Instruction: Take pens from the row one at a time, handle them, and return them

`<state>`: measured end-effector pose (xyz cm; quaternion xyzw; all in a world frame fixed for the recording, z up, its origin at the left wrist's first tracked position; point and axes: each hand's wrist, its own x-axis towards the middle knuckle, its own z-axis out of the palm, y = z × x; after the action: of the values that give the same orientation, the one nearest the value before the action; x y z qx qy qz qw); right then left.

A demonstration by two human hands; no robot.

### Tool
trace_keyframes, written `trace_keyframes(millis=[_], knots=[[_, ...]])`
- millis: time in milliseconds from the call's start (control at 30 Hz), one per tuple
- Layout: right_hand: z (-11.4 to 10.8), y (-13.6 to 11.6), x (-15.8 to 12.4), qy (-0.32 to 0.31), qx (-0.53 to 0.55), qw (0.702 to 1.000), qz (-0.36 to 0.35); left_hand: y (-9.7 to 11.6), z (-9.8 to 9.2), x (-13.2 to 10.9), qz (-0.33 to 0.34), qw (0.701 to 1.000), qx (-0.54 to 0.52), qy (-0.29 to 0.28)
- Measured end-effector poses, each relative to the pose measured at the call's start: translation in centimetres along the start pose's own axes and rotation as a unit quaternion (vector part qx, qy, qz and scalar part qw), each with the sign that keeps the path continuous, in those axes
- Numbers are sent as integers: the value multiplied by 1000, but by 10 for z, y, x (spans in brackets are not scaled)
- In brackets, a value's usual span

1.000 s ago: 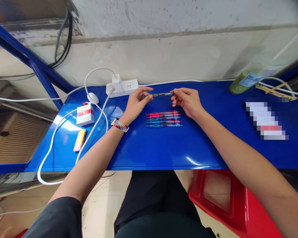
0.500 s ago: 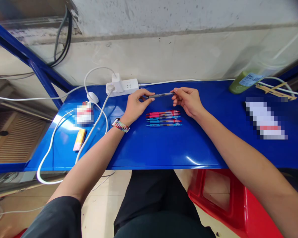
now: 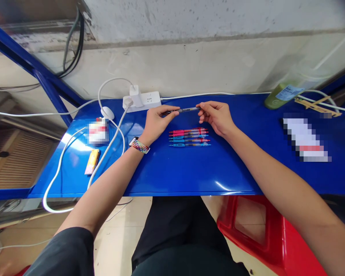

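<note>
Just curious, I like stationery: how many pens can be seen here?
5, it seems. One dark pen is held between the left hand and right hand. Four coloured pens lie side by side on the blue table; overlap could hide another.

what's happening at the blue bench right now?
A person seated at the blue table holds a dark pen level between both hands: the left hand pinches one end, the right hand the other. Just in front of the hands, a row of pink and blue pens lies side by side on the table. Off to the left sit a white power strip with a charger plugged in, white cables, and a yellow lighter.
</note>
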<state>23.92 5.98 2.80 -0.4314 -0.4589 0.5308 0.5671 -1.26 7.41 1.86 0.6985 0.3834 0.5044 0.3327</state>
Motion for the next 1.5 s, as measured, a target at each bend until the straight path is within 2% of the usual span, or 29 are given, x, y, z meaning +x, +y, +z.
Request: trace_keyframes(millis=[100,267,367,500,667,1033,1300,1500], knots=[[1,-3,-1,-4,22,1000,16,1,0,0,5,1000,8,5],[-3,-13,0,-48,102,987,112,-4,0,3,17,999,11,33],[-5,-14,1,-68,150,976,140,-6,0,4,13,999,16,39],[-7,-10,3,-61,191,970,135,-7,1,4,21,999,-7,25],[-8,-9,3,-64,183,973,125,-7,2,4,6,999,-33,26],[-17,-2,7,-148,232,954,120,-18,0,8,34,998,-52,19],[-20,1,9,-139,116,982,60,-18,0,7,45,997,-58,17],[-18,-2,7,-138,68,988,35,-17,0,8,49,997,-59,22]])
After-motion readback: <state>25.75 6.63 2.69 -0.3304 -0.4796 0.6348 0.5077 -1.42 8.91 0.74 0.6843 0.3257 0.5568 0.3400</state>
